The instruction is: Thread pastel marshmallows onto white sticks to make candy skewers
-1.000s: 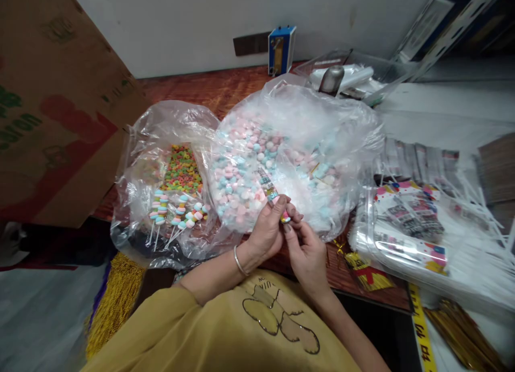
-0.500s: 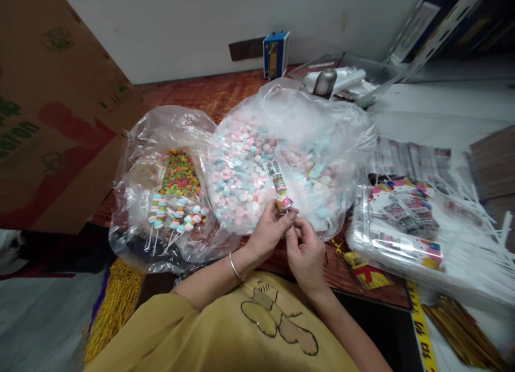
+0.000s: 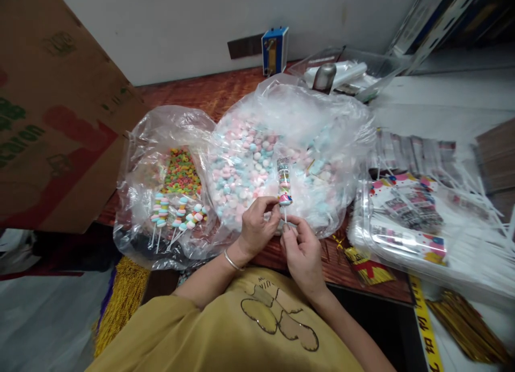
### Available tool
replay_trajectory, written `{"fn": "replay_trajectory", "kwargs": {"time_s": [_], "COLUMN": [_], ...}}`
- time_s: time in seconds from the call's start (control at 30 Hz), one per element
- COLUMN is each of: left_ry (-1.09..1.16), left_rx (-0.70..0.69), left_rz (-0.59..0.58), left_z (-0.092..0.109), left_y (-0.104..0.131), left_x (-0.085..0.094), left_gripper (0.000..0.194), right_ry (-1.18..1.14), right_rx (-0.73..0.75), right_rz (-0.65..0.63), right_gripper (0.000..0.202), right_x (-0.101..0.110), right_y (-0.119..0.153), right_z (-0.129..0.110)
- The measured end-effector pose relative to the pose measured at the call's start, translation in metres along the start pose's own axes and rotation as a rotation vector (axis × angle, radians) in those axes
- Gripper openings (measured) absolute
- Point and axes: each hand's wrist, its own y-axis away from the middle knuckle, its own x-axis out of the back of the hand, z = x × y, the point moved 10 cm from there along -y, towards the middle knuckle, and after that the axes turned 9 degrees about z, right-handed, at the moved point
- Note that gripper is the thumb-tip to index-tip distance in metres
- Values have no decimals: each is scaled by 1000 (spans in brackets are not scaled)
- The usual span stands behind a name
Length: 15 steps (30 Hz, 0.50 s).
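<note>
A marshmallow stick (image 3: 284, 181) in a clear printed wrapper stands nearly upright, its white stick pointing down toward me. My right hand (image 3: 302, 251) pinches that stick between thumb and forefinger. Close by on the left, my left hand (image 3: 261, 226) has its fingers curled in a pinch at the wrapper's lower edge; what lies between the fingertips is too small to tell. Behind the hands spreads a large clear bag (image 3: 322, 111) of pink, blue and white marshmallows (image 3: 245, 173).
On the left, a second plastic bag (image 3: 173, 119) holds colourful ring candies (image 3: 183, 170) and several unwrapped marshmallow sticks (image 3: 179, 216). A clear tray (image 3: 360, 238) with printed wrappers (image 3: 416, 205) and white sticks sits right. A cardboard box (image 3: 60, 119) rises far left; gold twist ties (image 3: 466, 326) lie lower right.
The wrapped marshmallow stick has turned from leaning to nearly upright and shifted slightly right. My left fingers have drawn back a little left, so the white stick now shows between my hands.
</note>
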Motion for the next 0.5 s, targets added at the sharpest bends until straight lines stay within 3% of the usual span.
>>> {"fn": "replay_trajectory", "kwargs": {"time_s": [0.17, 0.33, 0.4, 0.5], "left_ry": [116, 258, 263, 207], "left_rx": [192, 328, 319, 201], "left_rz": [-85, -136, -108, -15], "left_z": [-14, -18, -15, -2], "left_y": [5, 6, 2, -6], "left_x": [-6, -14, -10, 2], "left_gripper": [8, 11, 12, 12], "right_ry": [-119, 33, 149, 300], "right_rx": [-84, 50, 139, 255], "right_rz": [15, 91, 133, 167], "right_gripper": [20, 16, 13, 12], "right_x": [-4, 6, 11, 14], "right_y": [1, -6, -7, -3], "right_z": [13, -1, -9, -17]}}
